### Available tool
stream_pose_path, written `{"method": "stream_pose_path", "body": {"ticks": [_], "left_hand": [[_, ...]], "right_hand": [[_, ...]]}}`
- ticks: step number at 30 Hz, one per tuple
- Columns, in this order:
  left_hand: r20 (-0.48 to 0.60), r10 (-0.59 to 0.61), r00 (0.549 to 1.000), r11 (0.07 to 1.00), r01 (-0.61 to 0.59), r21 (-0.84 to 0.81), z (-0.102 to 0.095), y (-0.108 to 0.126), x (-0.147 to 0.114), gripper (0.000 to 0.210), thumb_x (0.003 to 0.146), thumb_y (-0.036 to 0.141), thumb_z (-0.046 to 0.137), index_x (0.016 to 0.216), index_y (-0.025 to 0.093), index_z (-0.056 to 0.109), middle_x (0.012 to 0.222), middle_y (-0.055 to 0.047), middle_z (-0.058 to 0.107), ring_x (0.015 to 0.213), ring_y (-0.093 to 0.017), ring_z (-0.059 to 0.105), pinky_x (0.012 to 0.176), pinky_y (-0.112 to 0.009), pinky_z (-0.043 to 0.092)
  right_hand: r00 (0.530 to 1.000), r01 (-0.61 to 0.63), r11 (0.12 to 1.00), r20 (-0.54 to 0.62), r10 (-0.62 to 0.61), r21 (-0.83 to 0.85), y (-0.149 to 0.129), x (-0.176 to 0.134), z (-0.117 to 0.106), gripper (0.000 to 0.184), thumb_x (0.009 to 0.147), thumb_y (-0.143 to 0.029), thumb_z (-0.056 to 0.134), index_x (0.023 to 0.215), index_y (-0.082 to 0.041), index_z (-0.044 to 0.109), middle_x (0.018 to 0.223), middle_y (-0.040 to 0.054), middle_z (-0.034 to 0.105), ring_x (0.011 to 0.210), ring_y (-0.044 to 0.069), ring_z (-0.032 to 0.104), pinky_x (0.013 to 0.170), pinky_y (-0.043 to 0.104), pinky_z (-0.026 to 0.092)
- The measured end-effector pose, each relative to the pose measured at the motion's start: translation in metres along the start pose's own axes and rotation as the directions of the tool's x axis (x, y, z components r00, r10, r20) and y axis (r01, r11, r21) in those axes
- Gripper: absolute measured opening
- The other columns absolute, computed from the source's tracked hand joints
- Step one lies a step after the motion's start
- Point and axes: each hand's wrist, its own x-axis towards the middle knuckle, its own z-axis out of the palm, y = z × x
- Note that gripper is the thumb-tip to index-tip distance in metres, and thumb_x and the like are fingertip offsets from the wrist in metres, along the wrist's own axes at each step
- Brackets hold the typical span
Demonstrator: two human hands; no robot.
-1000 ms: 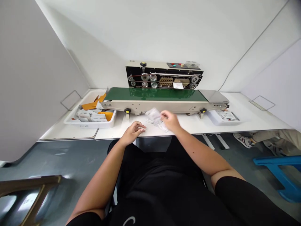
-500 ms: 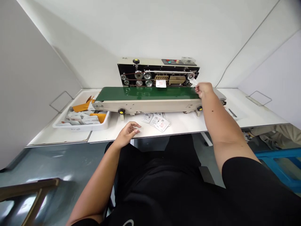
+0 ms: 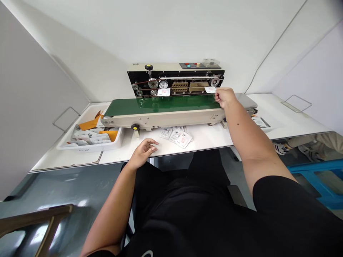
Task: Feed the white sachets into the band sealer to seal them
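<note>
My right hand (image 3: 224,97) is closed at the right end of a band sealer (image 3: 175,67), its fingers pinching the edge of a small white pouch (image 3: 209,89). That pouch lies level at the sealer's rollers, above the green conveyor belt (image 3: 166,105). A second white pouch (image 3: 164,92) with red print sits farther left along the sealer. My left hand (image 3: 144,151) rests at the table's front edge, open, fingers loosely curled and holding nothing. To its right, several printed pouches (image 3: 180,138) lie in a loose pile below the conveyor.
A white bin (image 3: 118,141) full of pouches and orange packets stands at the left end of the belt. More packets (image 3: 259,122) lie right of the conveyor. Beside the table at right are a blue stool (image 3: 316,175) and another person's shoes (image 3: 311,152).
My right hand has moved slightly left, and its pouch has turned from tilted to level at the rollers. The other pouch has travelled left along the sealer. My left hand stays in place.
</note>
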Motion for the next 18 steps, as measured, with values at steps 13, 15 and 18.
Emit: {"method": "stream_pose_path", "body": {"ticks": [13,15,18], "left_hand": [[0.001,-0.006,1.0,0.915,0.005,0.403,0.013,0.002,0.009,0.043,0.097,0.054,0.07,0.128,0.025,0.066,0.14,-0.012,0.067,0.141,-0.03,0.059,0.125,-0.051,0.043],[0.058,0.007,0.998,0.827,-0.039,0.561,0.018,0.003,0.02,0.056,0.093,0.056,0.072,0.138,0.024,0.062,0.149,-0.013,0.062,0.146,-0.033,0.054,0.127,-0.054,0.04],[0.187,0.027,0.982,0.651,-0.16,0.742,0.028,-0.001,0.035,0.082,0.085,0.06,0.079,0.153,0.022,0.053,0.164,-0.015,0.05,0.157,-0.038,0.04,0.131,-0.057,0.032]], "right_hand": [[0.637,0.752,0.439,0.713,-0.292,-0.492,0.139,-0.207,0.013,0.062,0.095,-0.049,0.069,0.151,-0.023,0.062,0.148,0.0154,0.062,0.14,0.04,0.051,0.116,0.061,0.045],[0.654,0.732,0.404,0.732,-0.191,-0.549,0.158,-0.22,0.025,0.081,0.093,-0.057,0.07,0.162,-0.021,0.049,0.165,0.0173,0.046,0.153,0.044,0.038,0.124,0.064,0.036],[0.615,0.746,0.436,0.771,-0.164,-0.503,0.169,-0.218,0.042,0.082,0.094,-0.058,0.07,0.164,-0.024,0.046,0.168,0.0159,0.042,0.157,0.041,0.034,0.128,0.061,0.033]]}}
